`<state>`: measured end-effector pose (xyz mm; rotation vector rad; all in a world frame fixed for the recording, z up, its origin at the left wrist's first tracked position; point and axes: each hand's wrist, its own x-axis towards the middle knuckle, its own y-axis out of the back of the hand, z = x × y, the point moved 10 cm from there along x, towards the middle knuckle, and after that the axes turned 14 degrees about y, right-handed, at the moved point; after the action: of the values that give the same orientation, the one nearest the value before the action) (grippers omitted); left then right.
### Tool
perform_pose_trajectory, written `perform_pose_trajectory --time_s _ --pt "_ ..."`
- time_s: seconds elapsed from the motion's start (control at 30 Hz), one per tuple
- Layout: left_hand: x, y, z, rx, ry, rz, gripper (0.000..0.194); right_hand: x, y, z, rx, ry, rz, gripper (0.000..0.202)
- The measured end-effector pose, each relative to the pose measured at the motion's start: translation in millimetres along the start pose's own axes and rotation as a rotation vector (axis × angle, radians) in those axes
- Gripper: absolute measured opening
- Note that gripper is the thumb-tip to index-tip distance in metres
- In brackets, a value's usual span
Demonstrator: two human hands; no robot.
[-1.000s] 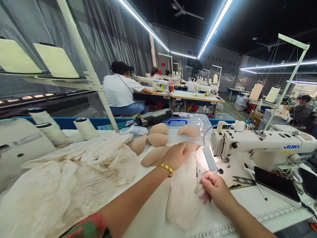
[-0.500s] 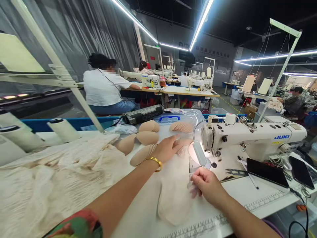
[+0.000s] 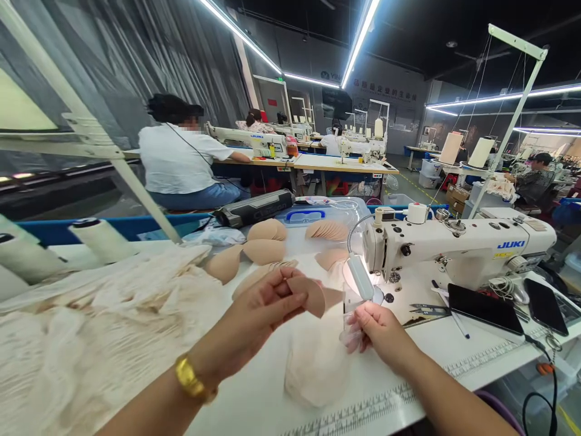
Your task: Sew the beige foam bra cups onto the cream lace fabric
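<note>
My left hand [image 3: 272,303], with a gold bangle at the wrist, pinches a beige cup pad [image 3: 313,297] above the table. My right hand [image 3: 374,330] is closed near the sewing machine's needle end, on a thin, sheer pale piece [image 3: 351,333] that hangs under the fingers. Below and between the hands lies a cream fabric piece [image 3: 313,369]. Stacks of beige pads [image 3: 264,252] sit beyond my left hand, with another fanned stack [image 3: 327,230] farther back. A small lit lamp [image 3: 361,277] shines beside the machine head.
The white sewing machine [image 3: 463,248] stands at the right, with snips [image 3: 429,310], a pen and a black phone [image 3: 485,309] before it. Crumpled cream fabric [image 3: 113,339] covers the left. Behind are a clear box [image 3: 336,212] and a seated person [image 3: 181,157].
My left hand has come back from the pads toward me and now holds a beige pad. My right hand stays almost in place. The view has shifted slightly.
</note>
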<state>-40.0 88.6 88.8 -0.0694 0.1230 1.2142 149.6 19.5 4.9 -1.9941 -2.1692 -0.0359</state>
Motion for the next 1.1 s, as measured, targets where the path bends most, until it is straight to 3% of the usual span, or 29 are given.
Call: perform_pose_trajectory --time_s 0.07,0.17,0.27,0.37,0.43,0.5,0.57,0.67,0.73,0.83,0.93,1.0,1.1 --pt "-25.7 -19.5 -13.2 -0.05 0.073 -0.103 0.043 -3.0 -1.8 -1.1 0.055 -0.007 -0.016 0.081" --pt "-44.2 -35.7 -27.5 0.027 0.14 -0.144 0.042 -8.2 -1.7 -6.2 0.025 0.027 -0.039 0.075" --pt "-43.2 -37.8 -31.1 0.122 0.174 -0.198 0.049 -14.0 0.6 -14.1 -0.099 0.068 -0.037 0.053" --pt "-35.4 -33.5 -15.1 0.174 0.099 -0.235 0.063 -18.4 -1.8 -27.1 -0.199 0.112 -0.048 0.03" --pt "-30.2 -38.1 -4.7 0.347 0.039 -0.245 0.072 -19.5 -5.3 -37.0 -0.283 0.148 -0.075 0.019" --pt "-26.2 -54.0 -4.8 0.604 0.016 -0.304 0.077 -19.3 -8.3 -44.6 -0.353 0.178 -0.101 0.013" --pt "-23.9 -73.6 -11.0 0.772 0.002 -0.407 0.072 -18.7 -9.1 -48.6 -0.378 0.196 -0.116 0.01" --pt "-18.6 -89.9 -19.4 0.825 -0.015 -0.483 0.042 -19.3 -9.3 -50.8 -0.39 0.204 -0.146 0.012" --pt "-15.4 -91.0 -23.4 0.836 -0.018 -0.472 0.025 -20.9 -11.4 -53.0 -0.422 0.217 -0.188 0.013" --pt "-18.0 -88.5 -24.6 0.842 -0.031 -0.449 0.024 -22.5 -13.6 -61.5 -0.565 0.289 -0.224 0.006" --pt "-26.3 -83.9 -20.0 0.904 -0.072 -0.413 0.023 -25.2 -16.9 -83.7 -0.776 0.514 -0.189 0.007" --pt "-30.2 -75.6 -7.3 0.988 -0.189 -0.304 0.018 -31.9 -21.9 -102.6 -0.913 0.728 -0.128 0.011" --pt "-42.5 -56.3 27.2 1.073 -0.55 0.01 0.011 -41.0 -30.1 -114.8 -1.037 0.944 -0.053 0.018"
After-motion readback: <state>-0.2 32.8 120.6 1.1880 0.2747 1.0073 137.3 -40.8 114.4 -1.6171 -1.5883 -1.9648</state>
